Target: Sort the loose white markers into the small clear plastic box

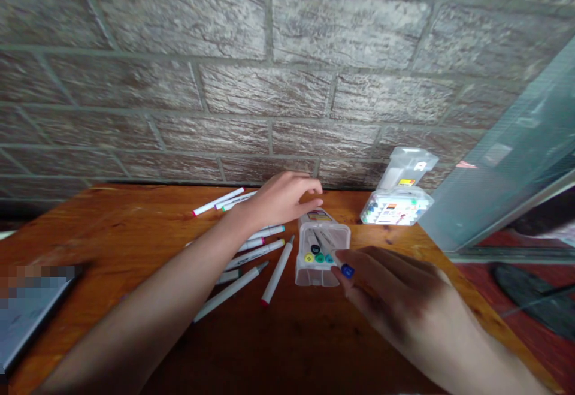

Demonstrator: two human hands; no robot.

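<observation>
Head view: your right hand (395, 290) pinched blue-capped marker (347, 270), axis eleven o'clock into box (314, 277). Left hand (287, 198) hung half-open, empty.

Legible text: none for certain. Marked on cap ends of blue-capped marker (347, 271) and dark-capped marker (315, 250): small pale characters, blurred. Lettered in dark print along yellow-capped white marker (254, 255): too fine to read. Printed on front of marker case (395, 213) and on yellow label (406, 183) above: likewise indistinct.
</observation>
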